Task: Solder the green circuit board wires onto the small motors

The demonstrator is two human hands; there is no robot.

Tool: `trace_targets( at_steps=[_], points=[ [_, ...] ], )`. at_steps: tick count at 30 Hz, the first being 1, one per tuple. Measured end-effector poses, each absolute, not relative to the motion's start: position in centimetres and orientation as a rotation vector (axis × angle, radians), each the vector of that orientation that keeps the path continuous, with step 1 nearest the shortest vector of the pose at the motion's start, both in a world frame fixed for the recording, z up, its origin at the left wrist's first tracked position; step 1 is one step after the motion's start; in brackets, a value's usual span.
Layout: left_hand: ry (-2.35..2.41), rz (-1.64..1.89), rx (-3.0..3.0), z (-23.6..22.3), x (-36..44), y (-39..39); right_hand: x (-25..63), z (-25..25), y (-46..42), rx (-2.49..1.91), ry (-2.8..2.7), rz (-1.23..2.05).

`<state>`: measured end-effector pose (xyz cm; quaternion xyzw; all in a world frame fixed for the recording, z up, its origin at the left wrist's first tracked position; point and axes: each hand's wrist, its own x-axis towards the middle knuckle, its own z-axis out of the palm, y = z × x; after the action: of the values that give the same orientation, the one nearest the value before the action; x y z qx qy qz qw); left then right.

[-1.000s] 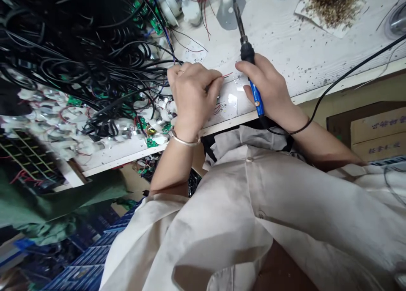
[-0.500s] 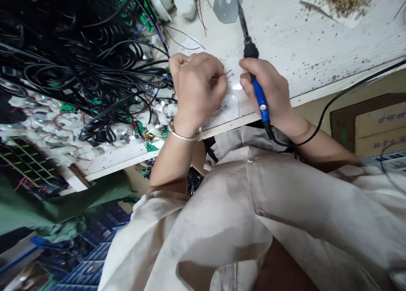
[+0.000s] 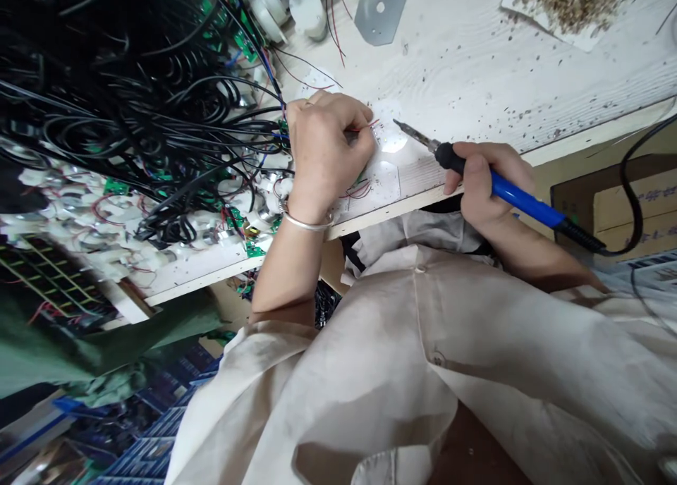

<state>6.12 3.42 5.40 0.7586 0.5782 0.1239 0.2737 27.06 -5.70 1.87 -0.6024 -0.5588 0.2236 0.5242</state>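
In my right hand is a soldering iron with a blue handle, a black collar and a metal tip. The tip points left, a short way from my left hand. My left hand is closed in a pinch on a thin red wire, whose end sticks out between thumb and finger. A bit of green shows beneath that hand, mostly hidden by it. Under the wire lies a pale sheet with small bright specks.
Black cables lie heaped on the left with white motor-like parts and green circuit boards. A grey metal plate rests at the back. Brown crumbly stuff sits at the back right. A cardboard box stands below the table's edge.
My right hand has moved right and toward me, turning the soldering iron from pointing away to pointing left at the wire. My left hand has barely moved.
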Motion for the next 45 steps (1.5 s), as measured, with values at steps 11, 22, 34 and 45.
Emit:
trace_targets(
  at_steps=[11, 22, 34, 45],
  points=[
    [1.504, 0.306, 2.071, 5.6, 6.1, 4.3, 26.5, 3.4, -4.7, -1.36, -1.591, 0.786],
    [1.529, 0.308, 2.062, 5.7, 6.3, 4.3, 26.8, 3.7, -4.2, -1.291, -1.676, 0.842],
    [1.507, 0.298, 2.041, 5.6, 6.2, 4.4, 26.8, 3.5, -4.1, -1.31, -1.676, 0.875],
    [1.513, 0.31, 2.1, 5.0, 6.0, 4.5, 28.3, 3.6, -5.9, -1.402, -1.499, 0.676]
  ],
)
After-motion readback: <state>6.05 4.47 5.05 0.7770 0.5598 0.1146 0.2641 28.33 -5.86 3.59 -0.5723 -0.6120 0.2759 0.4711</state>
